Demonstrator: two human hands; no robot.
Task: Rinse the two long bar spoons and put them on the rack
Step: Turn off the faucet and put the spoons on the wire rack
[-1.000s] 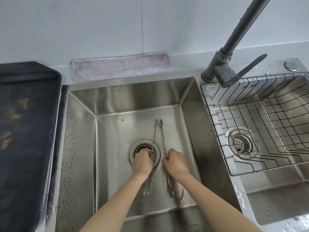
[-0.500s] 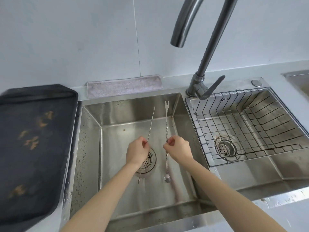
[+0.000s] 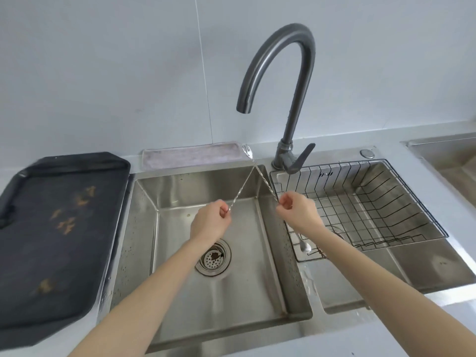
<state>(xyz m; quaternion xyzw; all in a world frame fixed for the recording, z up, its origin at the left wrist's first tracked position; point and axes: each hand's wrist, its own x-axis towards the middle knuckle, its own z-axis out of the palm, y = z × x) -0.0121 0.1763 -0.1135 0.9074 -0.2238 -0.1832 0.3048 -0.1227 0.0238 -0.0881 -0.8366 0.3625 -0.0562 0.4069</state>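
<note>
Over the left stainless-steel sink basin (image 3: 180,292), each hand pinches one long, twisted-stem steel bar spoon mid-shaft: the left hand (image 3: 210,222) has thumb and curled fingers closed on the left bar spoon (image 3: 243,185), the right hand (image 3: 298,215) likewise on the right bar spoon (image 3: 260,173). The two stems lean inward and cross just below the dark grey gooseneck tap (image 3: 283,81), which shows no water running. The right spoon's forked tip (image 3: 246,150) rises above the crossing and its bowl hangs below the wrist, over the black wire rack (image 3: 373,202) in the right basin. Rinsing looks not yet begun. The risk I see is slip — thin, wet stems held in fingertip pinches could twist loose, or the crossed shafts could snag and lever one spoon out, dropping it toward the round drain strainer (image 3: 212,258).
</note>
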